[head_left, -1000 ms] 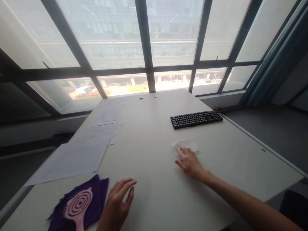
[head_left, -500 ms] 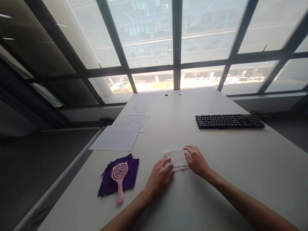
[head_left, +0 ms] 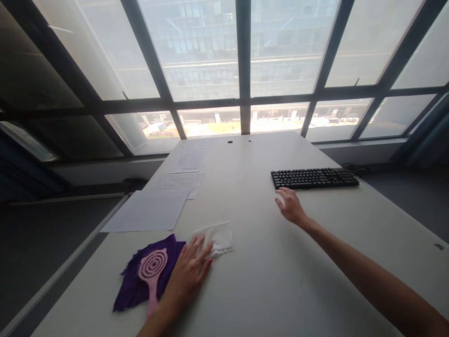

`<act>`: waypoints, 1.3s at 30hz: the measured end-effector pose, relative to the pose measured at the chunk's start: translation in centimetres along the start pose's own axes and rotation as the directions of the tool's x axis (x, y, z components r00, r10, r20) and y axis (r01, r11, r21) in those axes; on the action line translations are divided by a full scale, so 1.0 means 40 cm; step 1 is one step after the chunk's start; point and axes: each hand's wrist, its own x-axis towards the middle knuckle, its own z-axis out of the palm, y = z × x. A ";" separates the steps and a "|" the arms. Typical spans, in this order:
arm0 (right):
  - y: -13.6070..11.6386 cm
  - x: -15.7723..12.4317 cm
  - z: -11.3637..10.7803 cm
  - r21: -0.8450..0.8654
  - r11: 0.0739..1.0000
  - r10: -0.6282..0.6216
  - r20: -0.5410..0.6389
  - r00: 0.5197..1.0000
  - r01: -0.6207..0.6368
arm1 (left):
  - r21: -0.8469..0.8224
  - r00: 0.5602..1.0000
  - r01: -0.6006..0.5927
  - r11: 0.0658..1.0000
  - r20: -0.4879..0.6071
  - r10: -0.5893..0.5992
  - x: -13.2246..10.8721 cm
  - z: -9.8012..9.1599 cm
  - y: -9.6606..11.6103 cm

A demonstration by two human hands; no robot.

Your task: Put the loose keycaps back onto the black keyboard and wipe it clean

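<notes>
My left hand (head_left: 189,272) lies flat with fingers stretched out, its fingertips resting on a crumpled white tissue (head_left: 218,236) on the white desk (head_left: 266,281). Just left of that hand lies a pink round hairbrush (head_left: 152,271) on a purple cloth (head_left: 138,281). My right hand (head_left: 289,206) reaches far forward with fingers apart and holds nothing; it hovers just short of the near left corner of a black keyboard (head_left: 314,178).
Several white paper sheets (head_left: 150,210) lie along the desk's left side up to the window. Two cable holes (head_left: 230,141) sit at the far edge. A large window fills the back. The desk's left edge drops to dark floor.
The white tissue has slid left next to the purple cloth under my left hand. My right hand let go of it and moved forward toward the keyboard.
</notes>
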 end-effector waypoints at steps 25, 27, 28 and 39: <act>0.766 0.134 -0.303 0.046 0.673 0.727 -0.229 0.648 -0.739 | -0.826 0.961 0.269 0.494 0.199 -0.190 0.816 0.219 0.486; 0.754 0.116 -0.297 0.051 0.702 0.701 -0.221 0.678 -0.710 | -0.828 0.964 0.250 0.502 0.164 -0.208 0.839 0.221 0.488; 0.744 0.105 -0.291 0.053 0.719 0.685 -0.217 0.695 -0.692 | -0.825 0.964 0.243 0.509 0.149 -0.220 0.838 0.215 0.483; 0.452 -0.104 -0.159 0.105 0.946 0.314 -0.054 0.948 -0.307 | -0.572 0.854 0.478 0.666 0.125 -0.506 0.412 0.138 0.329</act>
